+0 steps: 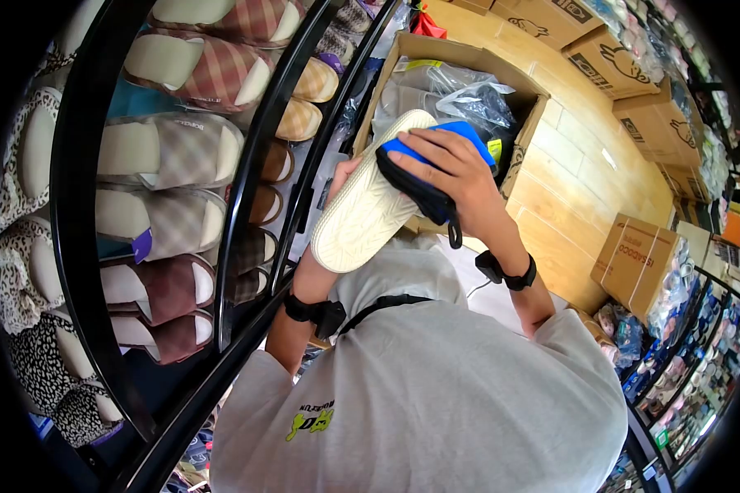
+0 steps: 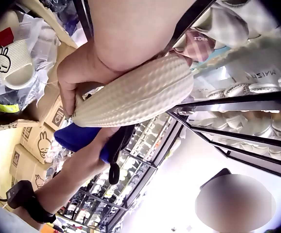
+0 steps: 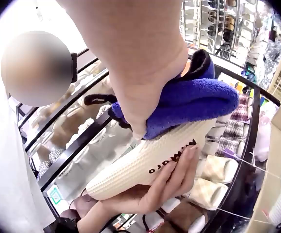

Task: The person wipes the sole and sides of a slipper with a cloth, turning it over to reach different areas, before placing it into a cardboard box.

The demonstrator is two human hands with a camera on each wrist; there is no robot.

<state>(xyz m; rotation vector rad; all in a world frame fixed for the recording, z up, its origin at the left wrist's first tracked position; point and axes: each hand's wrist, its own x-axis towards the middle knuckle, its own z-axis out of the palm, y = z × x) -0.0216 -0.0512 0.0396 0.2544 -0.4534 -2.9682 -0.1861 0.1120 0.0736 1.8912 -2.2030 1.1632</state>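
A cream slipper [image 1: 362, 214] is held up in front of the body, its patterned sole facing the head camera. My left hand [image 3: 164, 191] grips it from the far side, fingers spread along its textured side next to dark lettering. With my right hand [image 1: 460, 177] I hold a folded blue cloth [image 3: 194, 102] with black backing and a black loop [image 1: 454, 232], pressed against the slipper's toe or heel end. In the head view most of the left hand is hidden behind the sole.
On the left, a black-framed rack [image 1: 247, 164] carries rows of plaid slippers [image 1: 173, 148]. An opened carton [image 1: 543, 107] with plastic-wrapped goods stands beyond the hands. More cartons [image 1: 617, 62] line the far wall, and another carton [image 1: 633, 263] sits at right by further shelves.
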